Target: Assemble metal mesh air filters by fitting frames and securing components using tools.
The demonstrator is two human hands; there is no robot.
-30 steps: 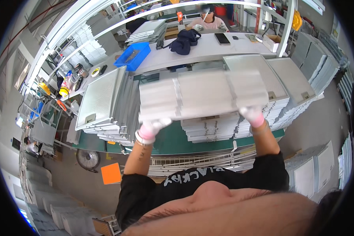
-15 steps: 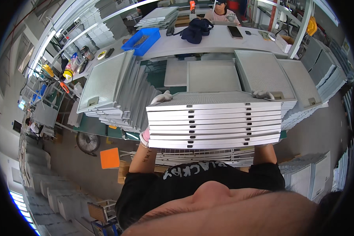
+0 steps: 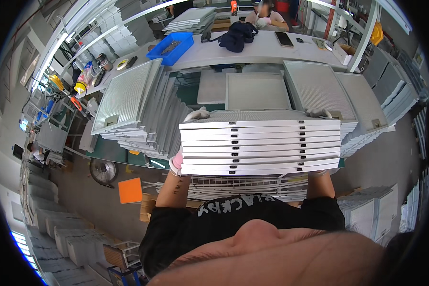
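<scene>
Close in front of me is a stack of framed metal mesh panels [image 3: 260, 148], silver edges facing me, each edge marked by two small dark slots. My left hand [image 3: 197, 114], in a pale glove with pink at the wrist, curls over the stack's far left corner. At the far right corner, my gloved right hand [image 3: 319, 113] has its fingers hooked over the top panel. Both hands are closed on the stack; its sides hide the palms and thumbs. Beyond it lies a single mesh panel [image 3: 257, 90] on the green work surface [image 3: 188, 90].
Tall panel stacks stand left [image 3: 128, 100] and right [image 3: 319, 88]. Behind them a white table [image 3: 209, 52] carries a blue bin [image 3: 170, 49] of small parts, dark cloth [image 3: 237, 38] and a phone [image 3: 284, 39]. A co-worker [image 3: 267, 18] sits beyond. White rods [image 3: 248, 188] lie below the stack.
The held stack has shifted slightly away from me, with both hands still on it. The co-worker across the table has raised a gloved hand.
</scene>
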